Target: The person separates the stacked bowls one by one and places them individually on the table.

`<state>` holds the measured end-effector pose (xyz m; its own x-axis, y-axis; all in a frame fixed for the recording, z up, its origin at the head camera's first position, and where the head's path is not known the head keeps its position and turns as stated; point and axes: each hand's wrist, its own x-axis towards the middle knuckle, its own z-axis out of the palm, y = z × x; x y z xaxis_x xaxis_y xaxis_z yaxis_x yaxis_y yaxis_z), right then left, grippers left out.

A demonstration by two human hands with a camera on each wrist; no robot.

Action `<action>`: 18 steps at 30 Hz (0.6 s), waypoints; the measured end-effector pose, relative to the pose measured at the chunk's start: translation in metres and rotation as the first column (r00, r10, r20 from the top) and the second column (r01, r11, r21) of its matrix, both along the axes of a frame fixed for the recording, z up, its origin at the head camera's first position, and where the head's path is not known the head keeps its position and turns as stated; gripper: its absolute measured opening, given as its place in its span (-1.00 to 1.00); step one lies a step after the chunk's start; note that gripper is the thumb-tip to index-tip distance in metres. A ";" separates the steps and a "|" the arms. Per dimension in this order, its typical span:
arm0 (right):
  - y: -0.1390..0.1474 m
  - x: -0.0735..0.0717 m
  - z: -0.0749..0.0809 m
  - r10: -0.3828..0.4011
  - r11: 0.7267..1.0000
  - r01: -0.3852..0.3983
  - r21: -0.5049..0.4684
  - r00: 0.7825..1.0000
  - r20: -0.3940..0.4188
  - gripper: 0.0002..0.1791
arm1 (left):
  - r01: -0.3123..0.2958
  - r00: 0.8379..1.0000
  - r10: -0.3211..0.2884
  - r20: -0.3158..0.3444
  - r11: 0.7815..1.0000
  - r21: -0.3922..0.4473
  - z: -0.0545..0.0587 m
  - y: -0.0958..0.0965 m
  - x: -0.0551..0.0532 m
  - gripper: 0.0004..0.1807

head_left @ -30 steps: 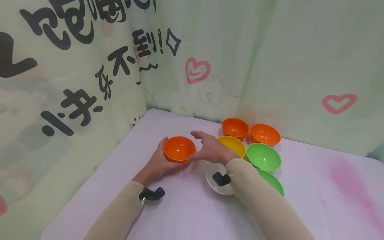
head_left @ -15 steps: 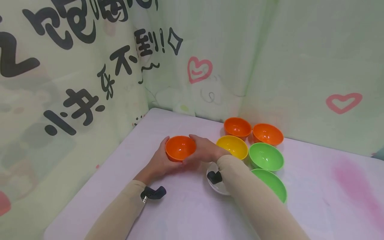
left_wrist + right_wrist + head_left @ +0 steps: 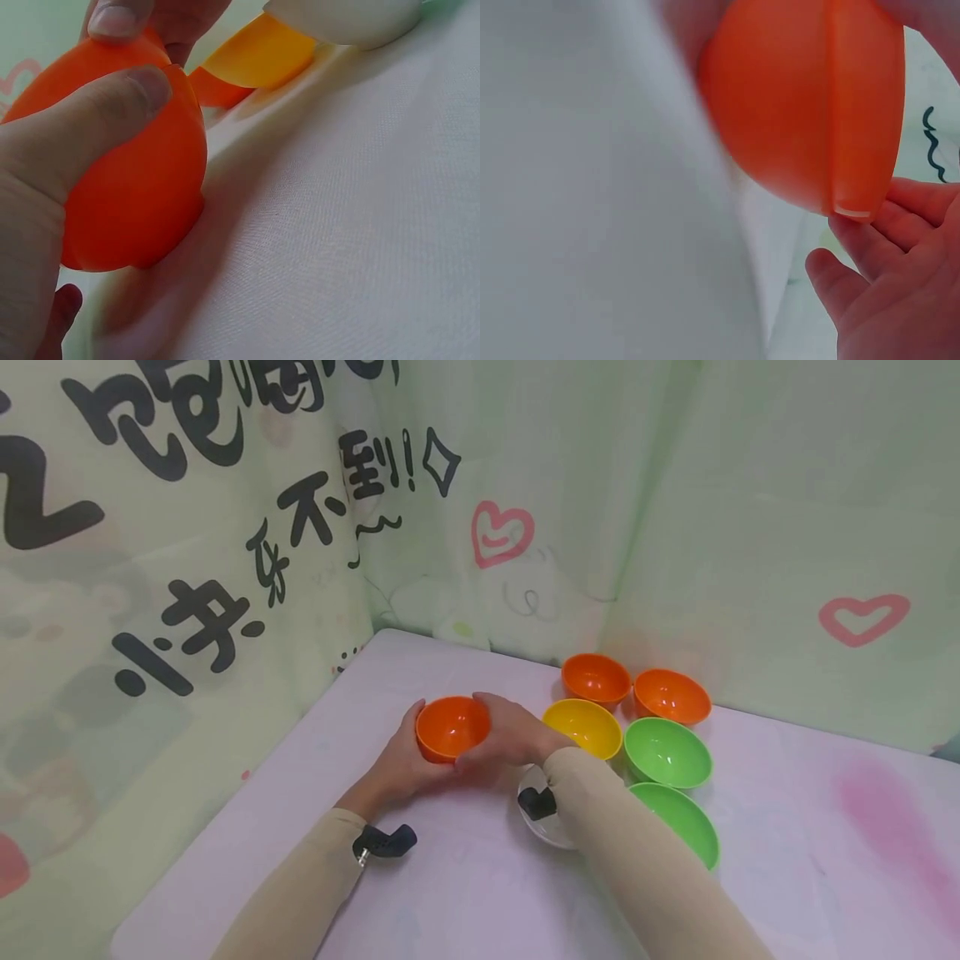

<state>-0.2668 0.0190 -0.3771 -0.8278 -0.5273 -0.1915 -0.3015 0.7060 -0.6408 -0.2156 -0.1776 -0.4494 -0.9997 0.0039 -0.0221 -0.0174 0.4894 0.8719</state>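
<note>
An orange bowl (image 3: 453, 728) is held between both hands at the left part of the table, its opening facing up and toward me. My left hand (image 3: 405, 762) grips its left side, thumb along the outer wall in the left wrist view. From the right, my right hand (image 3: 513, 735) holds the rim, its thumb low at the near side. A line runs round the orange bowl (image 3: 802, 112) just below the rim in the right wrist view. Its foot is close over the cloth in the left wrist view, with a shadow beside it.
Right of the hands stand a yellow bowl (image 3: 592, 731), two more orange bowls (image 3: 596, 678) at the back, and two green bowls (image 3: 667, 753). A white bowl (image 3: 542, 827) is partly hidden under the right forearm. Printed curtains (image 3: 570, 527) hang behind the table (image 3: 450, 893).
My right hand has moved left, from beside the orange bowl onto its right side, and its fingers have closed on the rim. The left hand keeps its grip. The head view shifts slightly.
</note>
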 end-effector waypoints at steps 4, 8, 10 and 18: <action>0.005 -0.001 0.007 0.027 1.000 -0.027 -0.016 0.999 -0.021 0.19 | 0.022 1.000 -0.021 -0.015 0.999 0.026 0.001 0.000 -0.001 0.36; 0.012 -0.001 0.018 0.059 0.998 -0.061 -0.035 0.997 -0.044 0.17 | 0.051 0.998 -0.049 -0.042 0.998 0.036 0.002 -0.001 -0.001 0.30; 0.017 0.000 0.024 0.069 0.996 -0.072 -0.047 0.996 -0.058 0.18 | 0.062 0.997 -0.060 -0.052 0.997 0.041 0.003 -0.001 -0.001 0.28; 0.052 0.011 0.051 0.031 1.000 -0.031 0.006 0.992 -0.121 0.16 | 0.058 0.998 -0.057 -0.022 0.998 0.036 0.005 0.001 0.002 0.35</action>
